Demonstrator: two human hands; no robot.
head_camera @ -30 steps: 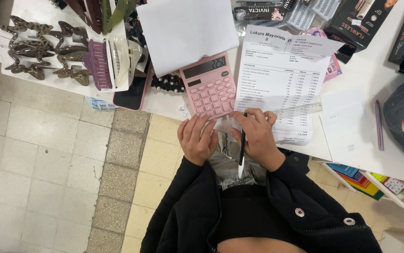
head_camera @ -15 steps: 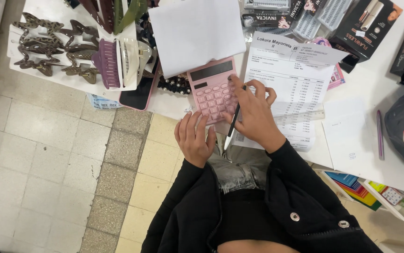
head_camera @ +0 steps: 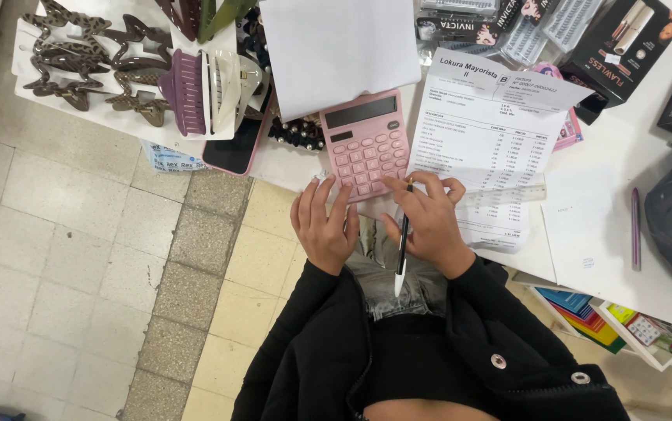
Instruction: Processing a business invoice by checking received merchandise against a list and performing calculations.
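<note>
Since a moment ago the right hand (head_camera: 428,222) has drawn back from the upper keys of the pink calculator (head_camera: 367,143) to its lower right corner, and the left hand (head_camera: 323,226) has slid up so that its fingertips now reach the calculator's lower left edge. That right hand has its grip closed around a pen (head_camera: 402,242) with a black barrel and a white end, the pen running down between the fingers toward the person's lap, while its fingertips touch the calculator's bottom corner. Its partner lies flat and empty, fingers spread wide, holding nothing, at the bench (head_camera: 601,218) edge just beside the calculator. The calculator lies on the white bench, slightly tilted, with a blank white sheet (head_camera: 336,47) overlapping its top edge. Just to the right of it, touching its side, lies a printed invoice sheet (head_camera: 492,140), and a clear ruler (head_camera: 507,193) lies across the lower part of that sheet. Left of the calculator a dark phone (head_camera: 236,144) in a pink case lies at the bench edge, and beyond it a white tray carries hair claw clips (head_camera: 94,54) in brown and purple. A purple pen (head_camera: 636,226) lies well apart on the right.
</note>
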